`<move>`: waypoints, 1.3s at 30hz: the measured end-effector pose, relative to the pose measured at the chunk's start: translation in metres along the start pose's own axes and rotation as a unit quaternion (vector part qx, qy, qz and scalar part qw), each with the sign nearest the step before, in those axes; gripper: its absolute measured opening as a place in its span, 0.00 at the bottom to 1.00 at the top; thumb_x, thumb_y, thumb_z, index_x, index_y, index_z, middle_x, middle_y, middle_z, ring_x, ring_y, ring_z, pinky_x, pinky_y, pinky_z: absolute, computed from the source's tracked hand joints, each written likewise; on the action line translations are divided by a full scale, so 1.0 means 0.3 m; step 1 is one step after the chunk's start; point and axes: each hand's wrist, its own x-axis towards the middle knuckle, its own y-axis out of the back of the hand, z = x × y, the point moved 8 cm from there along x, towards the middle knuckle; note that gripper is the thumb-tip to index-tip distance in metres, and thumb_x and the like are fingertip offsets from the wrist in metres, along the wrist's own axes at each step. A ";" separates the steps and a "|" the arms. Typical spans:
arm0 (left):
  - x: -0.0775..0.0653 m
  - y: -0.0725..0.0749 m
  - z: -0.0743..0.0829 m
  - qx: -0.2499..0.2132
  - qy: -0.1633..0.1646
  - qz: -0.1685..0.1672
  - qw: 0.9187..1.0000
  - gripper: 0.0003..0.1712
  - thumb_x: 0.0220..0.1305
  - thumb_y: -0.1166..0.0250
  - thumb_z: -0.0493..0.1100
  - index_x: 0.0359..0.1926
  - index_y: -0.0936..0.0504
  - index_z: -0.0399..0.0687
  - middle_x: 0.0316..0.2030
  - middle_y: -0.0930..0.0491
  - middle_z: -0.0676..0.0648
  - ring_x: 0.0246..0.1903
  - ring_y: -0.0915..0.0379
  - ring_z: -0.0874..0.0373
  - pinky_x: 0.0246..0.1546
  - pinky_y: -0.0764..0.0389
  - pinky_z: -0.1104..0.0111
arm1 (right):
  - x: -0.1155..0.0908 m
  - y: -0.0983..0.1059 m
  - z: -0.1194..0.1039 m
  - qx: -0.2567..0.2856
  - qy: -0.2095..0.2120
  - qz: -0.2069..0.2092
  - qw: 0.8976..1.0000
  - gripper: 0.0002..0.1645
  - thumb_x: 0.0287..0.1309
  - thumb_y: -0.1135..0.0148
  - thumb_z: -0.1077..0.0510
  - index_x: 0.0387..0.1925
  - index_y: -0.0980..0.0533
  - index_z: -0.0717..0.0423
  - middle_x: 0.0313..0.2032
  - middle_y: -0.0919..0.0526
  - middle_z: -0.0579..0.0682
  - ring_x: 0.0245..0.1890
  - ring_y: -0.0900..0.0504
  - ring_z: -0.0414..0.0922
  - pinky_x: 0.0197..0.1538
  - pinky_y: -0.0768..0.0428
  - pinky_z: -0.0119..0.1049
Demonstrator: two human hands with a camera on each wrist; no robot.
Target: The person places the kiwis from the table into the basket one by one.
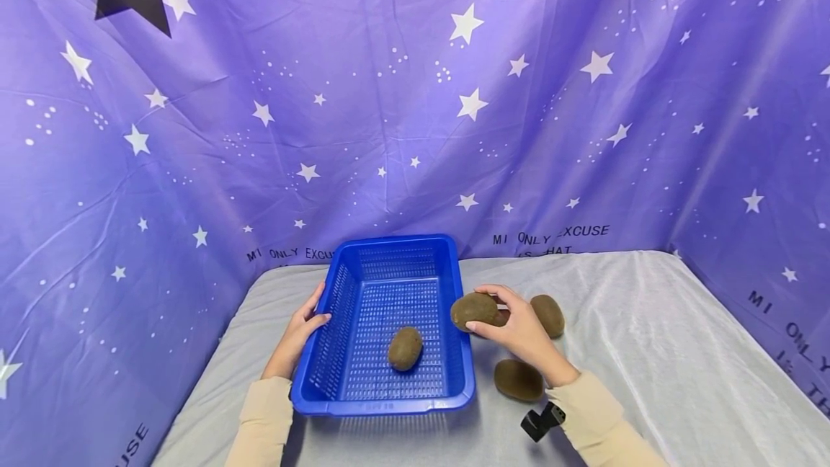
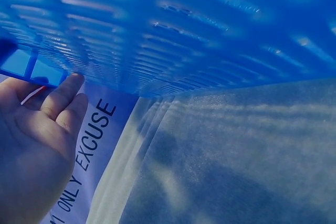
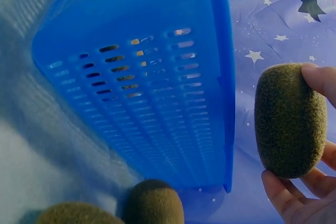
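Note:
A blue plastic basket (image 1: 384,407) with slotted walls stands on the table, one brown, fuzzy kiwi (image 1: 405,349) lying on its floor. My left hand (image 1: 298,334) grips the basket's left rim, its fingertips against the outer wall in the left wrist view. Over the right rim, my right hand (image 1: 519,326) pinches another kiwi (image 3: 290,121) between thumb and fingers, above the table. Near that hand, a kiwi (image 1: 547,314) lies behind it and another kiwi (image 1: 519,380) in front. A brown patch behind the held kiwi is mostly hidden by the fingers.
A pale grey cloth (image 1: 635,352) covers the table. Purple star-printed curtains (image 1: 389,107) hang close behind and along both sides. A small black device (image 1: 543,421) sits at the right wrist.

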 end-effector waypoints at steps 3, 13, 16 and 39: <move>0.001 -0.001 -0.001 0.000 -0.002 -0.001 1.000 0.40 0.64 0.51 0.31 0.74 0.55 0.51 0.69 0.48 0.34 0.47 0.29 0.60 0.43 0.23 0.69 | 0.007 -0.011 -0.008 0.004 0.006 -0.004 1.000 0.34 0.43 0.25 0.54 0.54 0.26 0.57 0.47 0.20 0.53 0.40 0.21 0.45 0.44 0.21 0.36; 0.007 -0.003 -0.002 -0.018 -0.010 -0.016 1.000 0.40 0.65 0.52 0.30 0.74 0.57 0.49 0.69 0.51 0.33 0.47 0.29 0.61 0.43 0.22 0.69 | 0.023 -0.064 -0.026 -0.002 0.022 -0.027 0.999 0.35 0.44 0.25 0.53 0.55 0.26 0.58 0.51 0.22 0.51 0.44 0.22 0.45 0.47 0.22 0.35; 0.007 -0.005 -0.001 -0.018 -0.012 -0.019 1.000 0.40 0.65 0.52 0.30 0.74 0.57 0.49 0.69 0.51 0.33 0.48 0.29 0.61 0.43 0.22 0.69 | 0.027 -0.083 -0.032 -0.004 0.026 -0.036 0.999 0.36 0.43 0.25 0.53 0.55 0.26 0.58 0.51 0.23 0.51 0.46 0.23 0.45 0.49 0.23 0.35; -0.001 -0.005 0.000 -0.011 0.001 -0.008 1.000 0.40 0.65 0.50 0.32 0.74 0.55 0.52 0.70 0.50 0.35 0.48 0.30 0.61 0.43 0.23 0.69 | -0.010 -0.125 -0.036 -0.017 0.080 -0.054 0.995 0.30 0.47 0.28 0.59 0.54 0.26 0.57 0.54 0.24 0.53 0.53 0.24 0.51 0.54 0.25 0.47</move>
